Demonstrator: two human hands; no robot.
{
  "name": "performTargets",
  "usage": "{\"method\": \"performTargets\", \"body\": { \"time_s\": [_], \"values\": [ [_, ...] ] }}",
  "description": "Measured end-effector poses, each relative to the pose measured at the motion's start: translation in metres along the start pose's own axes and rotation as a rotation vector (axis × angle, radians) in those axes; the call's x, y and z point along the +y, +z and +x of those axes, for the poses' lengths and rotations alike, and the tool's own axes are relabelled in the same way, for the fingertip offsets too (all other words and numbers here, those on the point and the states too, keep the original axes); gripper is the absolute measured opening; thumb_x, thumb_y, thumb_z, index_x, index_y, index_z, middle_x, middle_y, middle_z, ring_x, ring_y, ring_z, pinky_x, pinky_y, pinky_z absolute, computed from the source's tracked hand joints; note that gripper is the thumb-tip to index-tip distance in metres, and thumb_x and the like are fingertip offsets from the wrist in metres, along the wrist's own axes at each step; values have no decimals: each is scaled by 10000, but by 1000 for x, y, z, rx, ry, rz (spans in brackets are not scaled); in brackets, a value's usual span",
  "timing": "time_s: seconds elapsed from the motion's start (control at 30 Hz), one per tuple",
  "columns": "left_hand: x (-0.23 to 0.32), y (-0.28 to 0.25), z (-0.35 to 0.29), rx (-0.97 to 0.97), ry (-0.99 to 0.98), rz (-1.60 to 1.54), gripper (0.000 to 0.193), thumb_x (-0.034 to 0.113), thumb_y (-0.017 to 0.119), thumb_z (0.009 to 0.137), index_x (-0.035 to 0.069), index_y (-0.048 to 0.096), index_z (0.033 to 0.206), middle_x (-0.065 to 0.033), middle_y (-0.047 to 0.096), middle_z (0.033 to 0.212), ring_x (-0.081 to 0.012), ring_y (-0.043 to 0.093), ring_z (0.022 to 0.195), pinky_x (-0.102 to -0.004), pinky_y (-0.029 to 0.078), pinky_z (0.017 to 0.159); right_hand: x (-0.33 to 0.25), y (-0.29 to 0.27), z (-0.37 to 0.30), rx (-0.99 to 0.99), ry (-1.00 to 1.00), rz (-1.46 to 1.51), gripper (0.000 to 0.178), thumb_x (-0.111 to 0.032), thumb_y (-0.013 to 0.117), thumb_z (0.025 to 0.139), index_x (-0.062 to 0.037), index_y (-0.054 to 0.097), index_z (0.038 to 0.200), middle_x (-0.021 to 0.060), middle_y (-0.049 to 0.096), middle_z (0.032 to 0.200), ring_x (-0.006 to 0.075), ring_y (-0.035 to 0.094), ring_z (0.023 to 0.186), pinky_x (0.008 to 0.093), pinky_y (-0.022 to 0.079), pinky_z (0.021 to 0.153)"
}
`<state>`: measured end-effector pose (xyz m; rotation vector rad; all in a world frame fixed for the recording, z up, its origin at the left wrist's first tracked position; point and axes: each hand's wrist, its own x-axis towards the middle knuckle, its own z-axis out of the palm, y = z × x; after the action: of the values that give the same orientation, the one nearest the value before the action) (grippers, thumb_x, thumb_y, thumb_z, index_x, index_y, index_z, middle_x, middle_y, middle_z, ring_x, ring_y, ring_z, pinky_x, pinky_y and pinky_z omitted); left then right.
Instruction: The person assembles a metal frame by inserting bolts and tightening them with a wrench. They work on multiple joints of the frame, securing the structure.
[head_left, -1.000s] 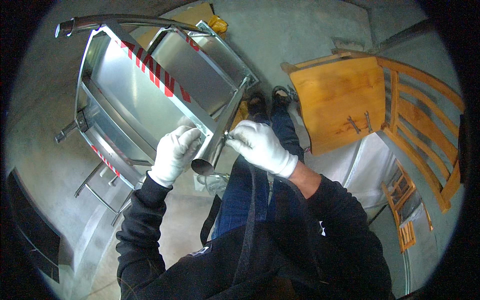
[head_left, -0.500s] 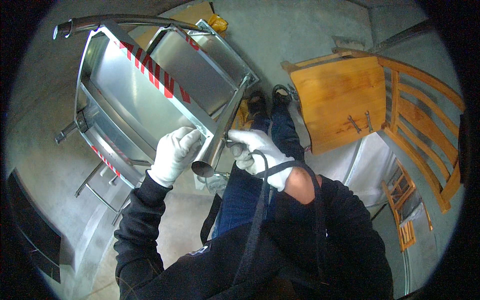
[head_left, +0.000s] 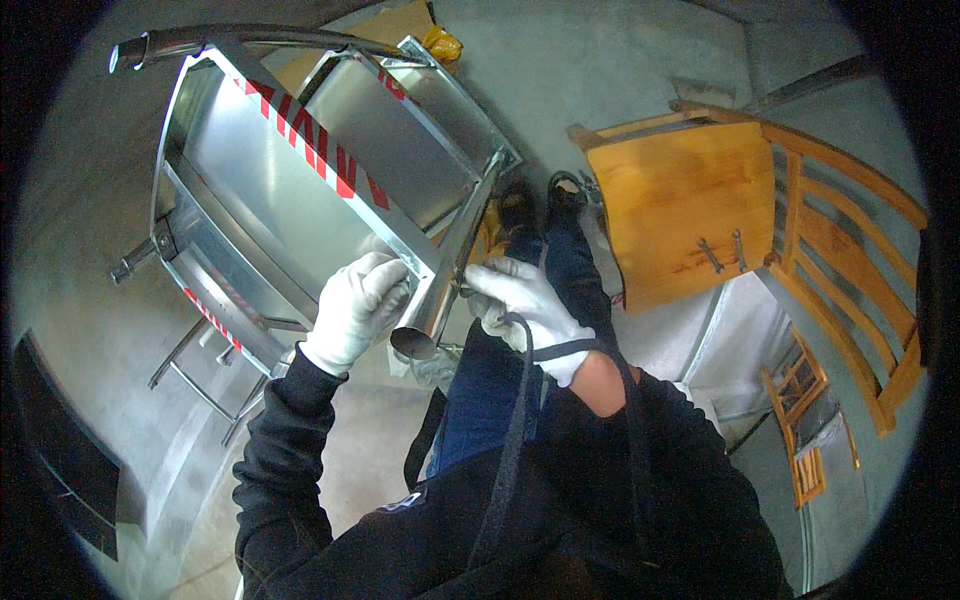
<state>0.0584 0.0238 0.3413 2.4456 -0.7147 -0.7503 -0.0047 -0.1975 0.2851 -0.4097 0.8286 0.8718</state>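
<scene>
A metal shelf cart lies tipped on its side, with shiny shelf panels [head_left: 265, 170] and red-and-white film along one edge. Its round metal tube leg [head_left: 450, 262] points toward me, the hollow end nearest. On the tube's left, my left hand [head_left: 352, 312] in a white glove pinches at the shelf corner; what its fingertips hold is hidden. My right hand [head_left: 525, 308], also gloved, is closed on the tube's right side, fingertips against a small dark part I cannot make out. A black strap crosses the right wrist.
A wooden chair [head_left: 690, 215] stands at the right, with two bolt-like metal pieces [head_left: 738, 250] on its seat. Cardboard and a yellow bag [head_left: 441, 45] lie beyond the cart. Another dark tube [head_left: 270, 38] runs along the cart's far side. My legs are beneath my hands.
My right hand has turned, its fingers drawing together at the tube's side. The left hand keeps its pinch at the corner. The whole view has shifted slightly.
</scene>
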Motion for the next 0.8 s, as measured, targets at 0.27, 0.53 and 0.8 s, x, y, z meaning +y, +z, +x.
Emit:
{"method": "performTargets", "body": {
  "time_s": [0.27,0.53,0.8],
  "values": [
    [0,-1,-1,-41,-41,-14,200,71,661,759,69,595,949,-118,604,900,-330,618,810,-400,506,688,-14,-12,3,-76,-38,93,129,-106,634,891,-8,633,975,29,632,799,90,585,648,212,459,566],
    [3,-10,5,-126,-28,-11,166,104,651,807,49,591,951,-135,601,934,-355,612,826,-410,503,703,4,-12,-7,-51,-479,-529,123,-40,640,873,14,602,976,50,635,850,109,616,731,254,505,654],
    [2,-8,2,-103,-49,-23,140,109,632,831,53,590,953,-131,595,917,-348,613,815,-406,495,684,3,-14,-1,-80,-919,-1059,76,-17,651,832,10,609,889,63,634,827,134,626,742,271,485,650]
  ]
}}
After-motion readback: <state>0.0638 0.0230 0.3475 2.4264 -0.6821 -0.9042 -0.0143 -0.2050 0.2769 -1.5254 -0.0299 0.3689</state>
